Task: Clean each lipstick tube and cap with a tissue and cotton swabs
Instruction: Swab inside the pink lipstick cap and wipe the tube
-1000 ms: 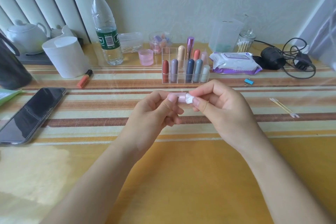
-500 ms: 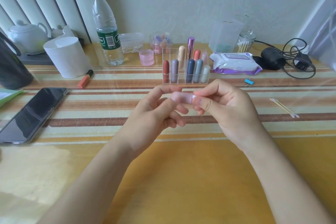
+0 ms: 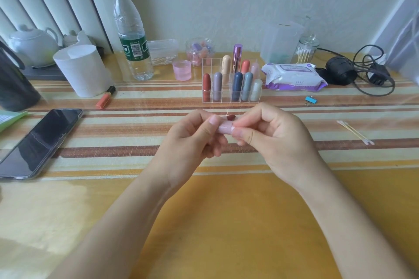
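Observation:
Over the middle of the striped table, my left hand (image 3: 192, 138) and my right hand (image 3: 274, 136) meet. Both pinch a pale pink lipstick piece (image 3: 224, 128) between thumbs and fingertips. A dark red lipstick tip (image 3: 231, 117) pokes out just above it; which hand carries it I cannot tell. No tissue shows in my fingers. A clear organizer (image 3: 226, 99) behind holds several capped lipsticks in red, grey, cream, navy, blue and white. Two cotton swabs (image 3: 354, 132) lie on the table to the right.
At the back stand a water bottle (image 3: 132, 36), a tissue roll (image 3: 82, 70), a pink cup (image 3: 181, 70), a wipes pack (image 3: 293, 77), a swab jar (image 3: 306, 50) and a black charger with cable (image 3: 340, 70). A phone (image 3: 40, 142) lies at left, near an orange tube (image 3: 105, 97).
The white tissue wad seen at the pink piece's end a second ago is out of sight. My fingers have shifted on the piece, and a dark red lipstick tip now shows above it.

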